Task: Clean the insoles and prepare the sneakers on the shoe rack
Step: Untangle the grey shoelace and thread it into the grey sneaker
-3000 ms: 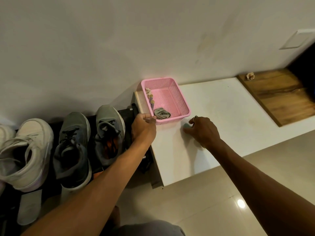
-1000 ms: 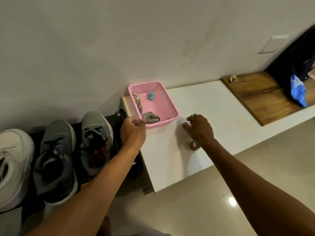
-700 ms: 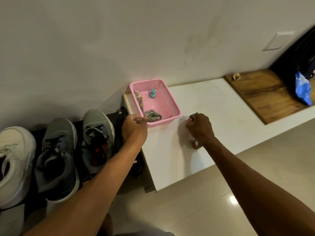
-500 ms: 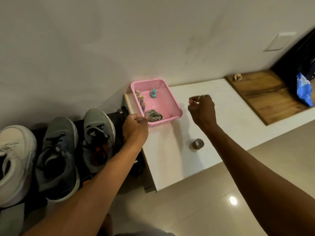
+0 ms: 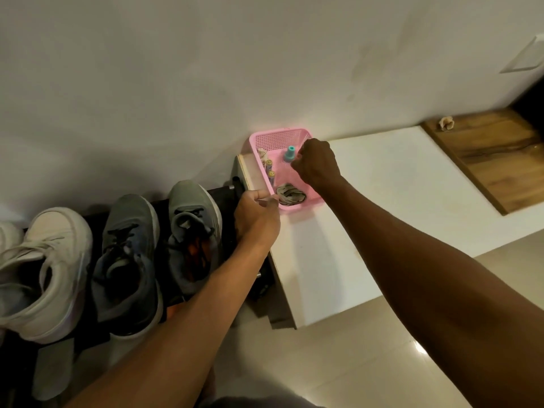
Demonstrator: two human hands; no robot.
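- Wall [image 5: 206, 69]: pale, plain; found behind the pink basket [image 5: 281, 134].
- Floor [image 5: 338, 363]: glossy light tiles, seen below and in front of the basket.
- Bench [image 5: 397, 187]: white top, by which the basket is carried at its far left corner against the wall.
- Shoe rack [image 5: 222, 192]: dark, set directly left of the basket, touching the bench end.
- Wooden board [image 5: 494, 154]: laid well right of the basket, at the bench's far end; a small beige scrap [image 5: 446, 123] is seen on it.
- White sneaker [image 5: 44, 275]: placed on the rack, farthest left of the basket among the whole shoes shown.
- Two grey sneakers [image 5: 126, 260] [image 5: 191, 231]: stood side by side on the rack, toes to the wall, between the white one and the basket.
- Right hand [image 5: 316, 163]: held over the basket's right half; its fingers [image 5: 297, 164] are curled in tightly, and whether anything is held cannot be told.
- Left hand [image 5: 256, 219]: brought to the basket's near left corner; the rim is pinched by its fingers [image 5: 266, 200] and thumb.
- Grey bundle [image 5: 290, 195]: lodged in the basket's near corner.
- Batteries [image 5: 270, 172]: lined along the basket's left wall.
- Teal cap [image 5: 290, 153]: stood upright mid-basket, just beside the right hand.
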